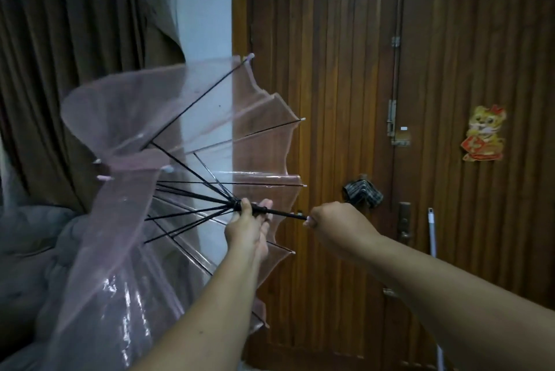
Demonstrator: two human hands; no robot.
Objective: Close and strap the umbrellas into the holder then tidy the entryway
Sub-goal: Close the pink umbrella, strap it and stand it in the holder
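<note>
The left hand (pixel 250 228) is gripping the runner of the half-open transparent pink umbrella (pixel 168 166); the right hand (pixel 336 228) is clenching its black shaft (pixel 282 213). The canopy is spreading before the brown curtain (pixel 75 70) and wooden door (pixel 330 100), covering part of each.

We cannot see the handle of the umbrella (pixel 168 142); the right hand (pixel 336 229) covers it. Left of the shaft, the canopy smears with blur, and its lower folds run off the bottom edge, perhaps still half open.

Dim indoor light, motion-blurred curtain (pixel 75 70), glare on umbrella (pixel 126 295) plastic.
</note>
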